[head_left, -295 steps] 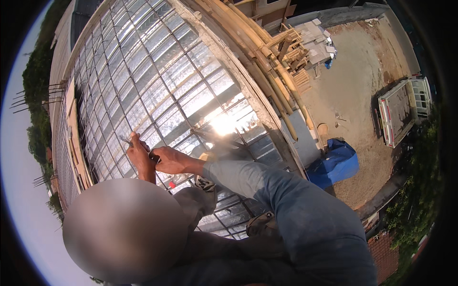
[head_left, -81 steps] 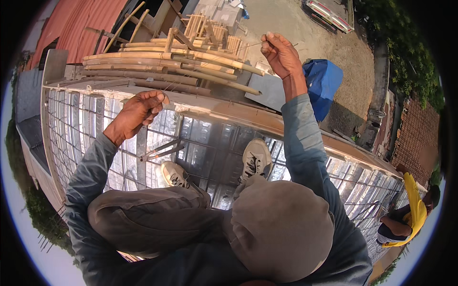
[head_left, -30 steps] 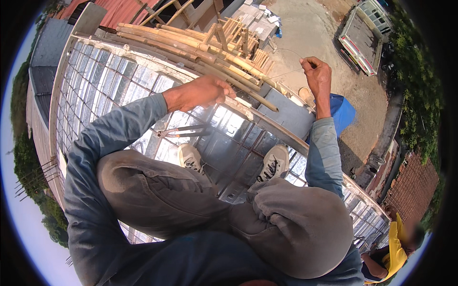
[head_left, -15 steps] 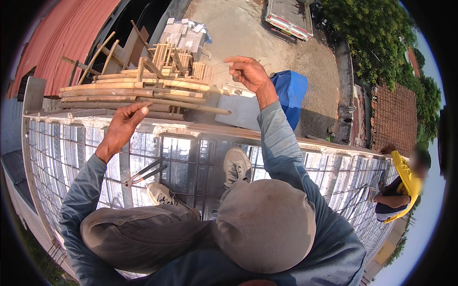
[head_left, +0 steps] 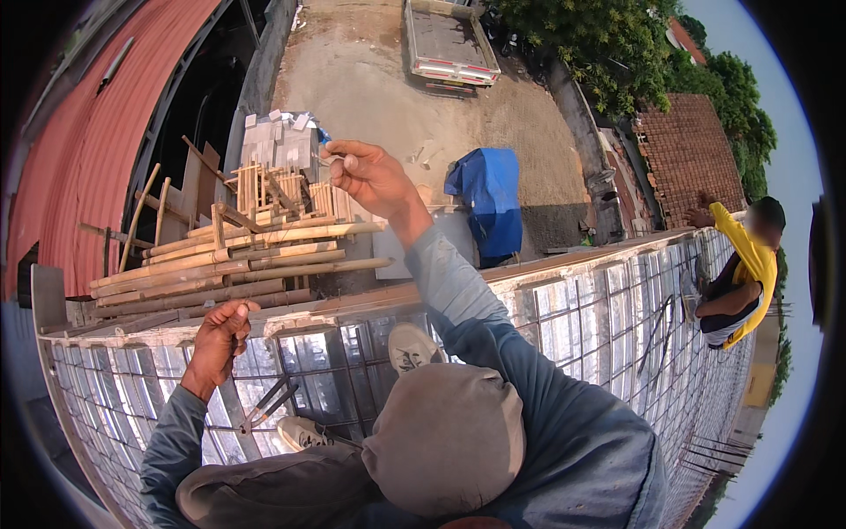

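Note:
My right hand (head_left: 370,181) is raised beyond the wall-side edge, thumb and fingers pinched on a thin wire (head_left: 324,158) that barely shows. Lower and to the left, my left hand (head_left: 218,344) is closed in a pinch above the mesh edge; what it grips is too fine to make out. Below it, pincers (head_left: 268,404) with dark handles lie on the steel rebar mesh (head_left: 352,360), their handles spread. My shoes (head_left: 410,346) rest on the mesh over shiny metal decking, beside my bent knees.
A raised edge (head_left: 564,260) runs along the deck; beyond it is a drop to the ground. Down there lie bamboo poles (head_left: 300,231), a blue tarp (head_left: 493,198) and a parked truck (head_left: 454,44). A person in yellow (head_left: 745,264) crouches on the mesh at right.
The view has swung, so the yard and deck sit differently. My right hand has come to the left, nearer above my left hand; both stay pinched. The pincers remain on the mesh.

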Available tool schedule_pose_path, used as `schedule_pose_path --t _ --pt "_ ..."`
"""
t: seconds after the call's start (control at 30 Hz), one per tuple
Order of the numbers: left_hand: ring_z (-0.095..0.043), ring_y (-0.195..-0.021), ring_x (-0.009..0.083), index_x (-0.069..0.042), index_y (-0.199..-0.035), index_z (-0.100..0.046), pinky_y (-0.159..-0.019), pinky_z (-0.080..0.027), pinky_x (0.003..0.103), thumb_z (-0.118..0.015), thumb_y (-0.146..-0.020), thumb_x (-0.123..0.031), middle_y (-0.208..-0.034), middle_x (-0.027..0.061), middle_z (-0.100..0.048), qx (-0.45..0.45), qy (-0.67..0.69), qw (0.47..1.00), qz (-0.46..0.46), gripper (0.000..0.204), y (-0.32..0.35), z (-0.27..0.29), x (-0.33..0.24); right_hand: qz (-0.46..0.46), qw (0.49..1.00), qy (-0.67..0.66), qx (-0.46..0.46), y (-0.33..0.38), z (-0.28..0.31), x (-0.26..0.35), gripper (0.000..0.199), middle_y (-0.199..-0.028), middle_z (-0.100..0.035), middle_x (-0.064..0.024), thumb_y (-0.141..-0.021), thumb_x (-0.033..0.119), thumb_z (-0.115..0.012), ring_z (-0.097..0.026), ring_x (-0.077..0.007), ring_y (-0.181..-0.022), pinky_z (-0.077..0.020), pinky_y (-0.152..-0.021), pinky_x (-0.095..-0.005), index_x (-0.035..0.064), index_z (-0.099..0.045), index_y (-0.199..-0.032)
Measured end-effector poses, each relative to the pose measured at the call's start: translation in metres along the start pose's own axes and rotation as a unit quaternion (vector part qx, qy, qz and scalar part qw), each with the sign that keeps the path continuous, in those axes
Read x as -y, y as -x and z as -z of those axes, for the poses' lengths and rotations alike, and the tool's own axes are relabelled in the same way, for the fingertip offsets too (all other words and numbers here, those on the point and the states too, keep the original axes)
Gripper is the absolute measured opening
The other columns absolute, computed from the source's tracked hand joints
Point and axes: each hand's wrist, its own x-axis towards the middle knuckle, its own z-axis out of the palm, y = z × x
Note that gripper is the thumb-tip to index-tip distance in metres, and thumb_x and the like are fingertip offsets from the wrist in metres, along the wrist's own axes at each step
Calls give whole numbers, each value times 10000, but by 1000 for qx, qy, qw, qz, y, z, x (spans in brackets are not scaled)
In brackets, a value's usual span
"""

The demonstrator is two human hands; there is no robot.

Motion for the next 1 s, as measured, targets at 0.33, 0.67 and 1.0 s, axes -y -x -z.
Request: schedule_pose_path --t 0.33,0.67,1.0 --pt "-334 -617 36 -116 -1133 -768 -521 -251 233 -698 -1072 -364 -698 -104 -425 23 -18 999 -24 265 -5 -6 8 33 989 22 -144 -14 -13 -14 308 -1180 -729 -107 -1090 179 -654 -700 -154 -1003 -599 -915 -280 -40 -662 -1306" --pt "-370 -641 41 -132 -1090 -761 -538 -273 224 -703 -1061 -388 -714 -93 -456 8 -47 999 12 264 -9 -21 27 -3 962 47 -269 -12 -21 -20 234 -1038 -706 -72 -1094 160 -653 -673 -141 -897 -591 -835 -263 -29 -680 -1230" --pt "-407 -595 60 -109 -1192 -732 -518 -334 242 -582 -1140 -313 -733 -54 -516 69 -3 997 33 258 -1 5 23 -127 914 86 -376 -15 3 -48 180 -945 -715 -87 -1049 100 -707 -685 -163 -832 -614 -781 -285 -45 -694 -1155"
